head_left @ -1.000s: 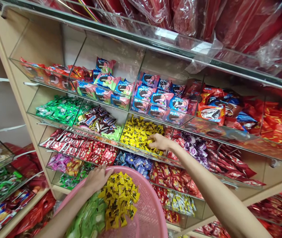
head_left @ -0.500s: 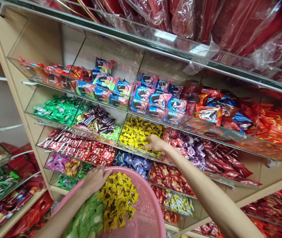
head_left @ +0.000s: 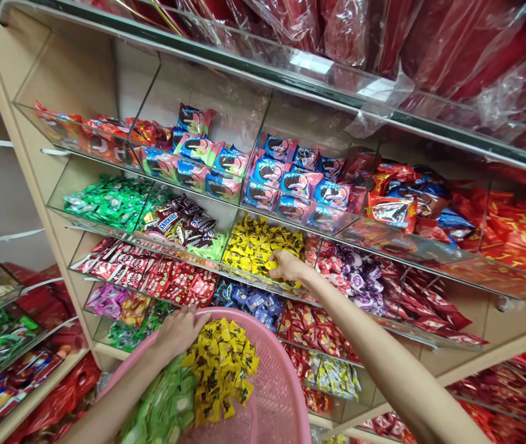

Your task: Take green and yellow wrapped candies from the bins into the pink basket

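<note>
A pink plastic basket (head_left: pixel 285 370) fills the lower middle of the view. Inside it lie a heap of yellow-wrapped candies (head_left: pixel 221 370) and a pile of green-wrapped candies (head_left: pixel 165 401). My left hand (head_left: pixel 179 333) grips the far left part of the basket's rim, thumb toward the inside. On the shelf, my right hand (head_left: pixel 287 266) rests against yellow candies (head_left: pixel 253 246) in their clear compartment, fingers stretched out to the left. No candy shows lifted in it.
Clear-walled shelf bins surround the hands. Green-wrapped candies (head_left: pixel 105 203) and Snickers bars (head_left: pixel 179 222) lie to the left, purple-wrapped candies (head_left: pixel 362 277) to the right. Blue cookie packs (head_left: pixel 290 179) sit above. A transparent shelf edge (head_left: pixel 226 268) runs below the right hand.
Very little differs. My right hand stays at the yellow candies with only a slight shift, and my left hand keeps hold of the basket.
</note>
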### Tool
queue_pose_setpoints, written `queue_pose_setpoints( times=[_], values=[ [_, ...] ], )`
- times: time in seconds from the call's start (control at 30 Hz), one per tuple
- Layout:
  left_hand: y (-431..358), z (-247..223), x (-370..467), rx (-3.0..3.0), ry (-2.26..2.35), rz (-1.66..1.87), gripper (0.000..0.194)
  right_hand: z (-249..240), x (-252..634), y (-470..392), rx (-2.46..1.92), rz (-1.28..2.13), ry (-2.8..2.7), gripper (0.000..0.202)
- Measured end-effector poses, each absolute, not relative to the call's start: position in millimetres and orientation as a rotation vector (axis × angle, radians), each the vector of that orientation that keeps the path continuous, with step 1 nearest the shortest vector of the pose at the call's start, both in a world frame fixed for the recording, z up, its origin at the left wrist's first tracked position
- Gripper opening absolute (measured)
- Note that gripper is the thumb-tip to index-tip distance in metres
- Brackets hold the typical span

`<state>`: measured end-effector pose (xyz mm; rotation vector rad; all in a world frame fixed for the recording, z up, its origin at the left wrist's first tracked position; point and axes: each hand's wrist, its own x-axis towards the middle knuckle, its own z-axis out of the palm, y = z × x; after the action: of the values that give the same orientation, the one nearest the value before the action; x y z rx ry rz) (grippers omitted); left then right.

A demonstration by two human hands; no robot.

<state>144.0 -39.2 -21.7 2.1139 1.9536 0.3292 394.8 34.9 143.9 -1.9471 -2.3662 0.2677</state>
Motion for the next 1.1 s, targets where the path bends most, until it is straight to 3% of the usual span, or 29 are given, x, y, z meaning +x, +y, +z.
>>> queue_pose_setpoints(
  times=[0.43, 0.67, 0.83, 0.97, 1.1],
  values=[
    [-43, -13, 145, 2.124, 1.971, 0.277, 0.066, 167, 405, 27, -1.528, 0.403, -2.202, 0.033],
    [-44, -12, 148, 2.127, 1.959, 0.254, 0.068, 181, 394, -26, -1.298, 0.477, -2.239, 0.03],
    [-45, -9, 149, 2.118, 1.962, 0.223, 0.067, 119, 375, -72, -1.158, 0.683, -2.544, 0.028],
    [-45, -11, 149, 2.113, 1.987, 0.223, 0.066, 51, 371, -89, -1.152, 0.521, -2.881, 0.028],
    [-46, -12, 147, 2.127, 1.983, 0.24, 0.066, 15, 373, -93, -1.117, 0.276, -3.052, 0.018]
  ],
)
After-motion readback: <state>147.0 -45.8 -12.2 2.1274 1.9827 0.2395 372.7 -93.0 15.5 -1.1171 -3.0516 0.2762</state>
